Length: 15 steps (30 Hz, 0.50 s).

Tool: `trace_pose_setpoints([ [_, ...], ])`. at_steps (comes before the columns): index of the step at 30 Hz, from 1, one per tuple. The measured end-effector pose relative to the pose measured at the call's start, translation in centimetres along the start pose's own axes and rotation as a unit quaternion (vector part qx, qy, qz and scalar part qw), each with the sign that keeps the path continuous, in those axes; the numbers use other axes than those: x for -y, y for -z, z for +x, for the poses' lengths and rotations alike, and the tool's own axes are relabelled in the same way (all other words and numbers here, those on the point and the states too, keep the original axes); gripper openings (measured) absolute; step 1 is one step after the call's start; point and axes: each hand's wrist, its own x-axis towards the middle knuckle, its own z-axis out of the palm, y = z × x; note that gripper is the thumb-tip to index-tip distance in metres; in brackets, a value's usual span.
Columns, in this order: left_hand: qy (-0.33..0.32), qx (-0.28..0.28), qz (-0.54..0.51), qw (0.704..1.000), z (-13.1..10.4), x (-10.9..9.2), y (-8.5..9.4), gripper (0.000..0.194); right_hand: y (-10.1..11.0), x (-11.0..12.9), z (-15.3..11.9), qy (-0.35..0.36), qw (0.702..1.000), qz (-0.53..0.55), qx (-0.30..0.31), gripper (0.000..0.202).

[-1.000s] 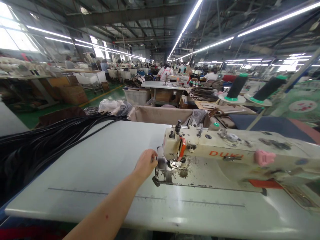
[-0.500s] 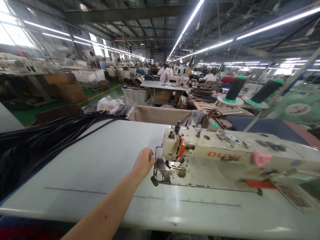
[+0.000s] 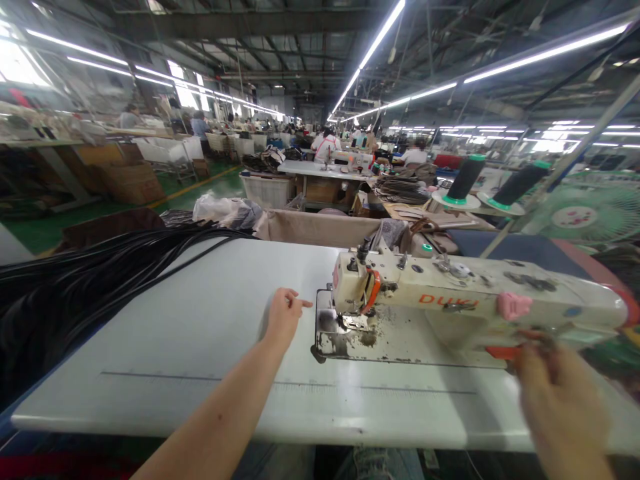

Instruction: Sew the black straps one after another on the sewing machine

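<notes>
A cream sewing machine (image 3: 480, 290) with orange lettering and a pink clip (image 3: 515, 305) on its arm stands on the pale worktable (image 3: 210, 320). My left hand (image 3: 284, 312) is just left of the machine's needle end, index finger stretched toward the metal plate (image 3: 327, 320) and the other fingers loosely bent. Nothing shows in it. My right hand (image 3: 560, 387), smeared by motion, is at the machine's right side beside a red-orange lever (image 3: 503, 352); whether it holds anything is unclear. The presser foot (image 3: 356, 322) has no material visible under it.
Black strips (image 3: 75, 287) are heaped over the table's left side. Behind the table stands a fabric-lined bin (image 3: 320, 227). Two black thread cones (image 3: 465, 180) and a green fan (image 3: 580, 213) are at the right. Other people work at tables farther back.
My right hand has come into view at the machine's right side. My left hand has moved slightly left, away from the machine, and its index finger now points out.
</notes>
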Motion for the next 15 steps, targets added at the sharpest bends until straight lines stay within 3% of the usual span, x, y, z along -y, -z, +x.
trace_pose_setpoints([
  [2,-0.012,0.018,0.012,1.000,-0.1,-0.4,0.0,0.013,-3.2,3.7,-4.9,-0.040,0.988,0.063,0.136,0.047],
  [3,-0.026,0.029,0.022,0.999,-0.2,-0.6,0.0,0.013,-4.7,5.7,-6.9,-0.025,0.974,0.075,0.211,0.044],
  [4,-0.042,0.039,0.034,0.998,-0.2,-0.8,0.0,0.013,-5.9,7.7,-8.6,0.002,0.966,0.079,0.244,0.042],
  [6,-0.075,0.058,0.062,0.994,-0.5,-1.1,0.1,0.013,-7.5,11.2,-10.6,0.051,0.958,0.076,0.272,0.036],
  [9,-0.111,0.077,0.112,0.985,-1.0,-1.6,0.3,0.015,-8.0,15.2,-10.9,0.103,0.944,0.039,0.311,0.031],
  [15,-0.177,0.106,0.198,0.958,-2.1,-2.5,0.2,0.022,-8.4,18.8,-9.7,0.118,0.935,-0.058,0.329,0.027],
])
